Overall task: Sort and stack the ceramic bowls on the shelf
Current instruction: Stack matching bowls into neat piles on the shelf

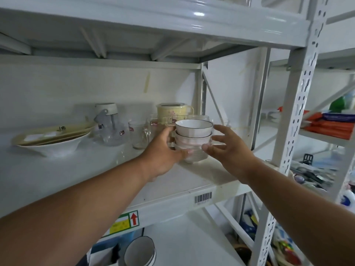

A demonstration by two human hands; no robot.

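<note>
Close behind bowl stack (pixel 193 139): glass mugs (pixel 138 136), yellow jug (pixel 173 111); left grip (pixel 163 152) clamps it, right (pixel 226 148) apart.

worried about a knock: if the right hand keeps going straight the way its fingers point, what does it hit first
Most likely the stack of bowls: the right hand is open with fingers aimed left at its side. Depth is unclear.

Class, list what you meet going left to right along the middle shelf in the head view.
Wide white bowl holding plates → lidded glass jar → glass mug → left hand → stack of bowls → right hand.
</note>
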